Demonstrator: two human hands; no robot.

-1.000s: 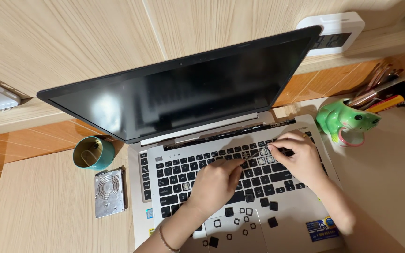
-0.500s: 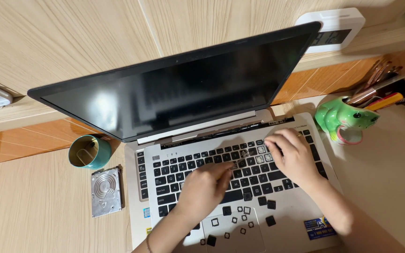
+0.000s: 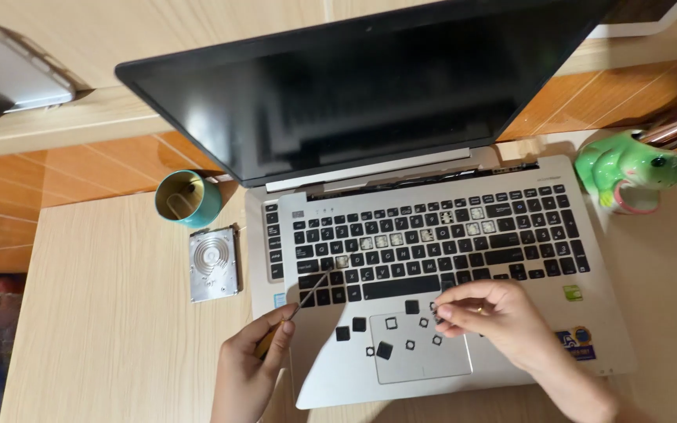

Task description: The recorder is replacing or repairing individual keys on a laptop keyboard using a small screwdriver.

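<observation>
An open silver laptop (image 3: pixel 589 329) with a dark screen (image 3: pixel 370 86) lies on the wooden desk. Its black keyboard (image 3: pixel 432 243) has several keycaps gone, with pale gaps showing. Loose black keycaps (image 3: pixel 385 349) and small clips lie on the trackpad (image 3: pixel 425 362) and palm rest. My left hand (image 3: pixel 248 372) grips a thin tool (image 3: pixel 303 301) whose tip points at the keyboard's lower left. My right hand (image 3: pixel 495 317) hovers over the palm rest, its fingertips pinched on a small keycap part.
A teal cup (image 3: pixel 188 199) stands left of the laptop, with a bare hard drive (image 3: pixel 213 265) in front of it. A green frog-shaped holder (image 3: pixel 628 168) sits at the right. A white device (image 3: pixel 9 74) rests on the raised shelf at upper left.
Both hands pulled back from the keyboard toward the palm rest. The left now holds the thin tool in clear view, and the right pinches a small part. The camera moved closer.
</observation>
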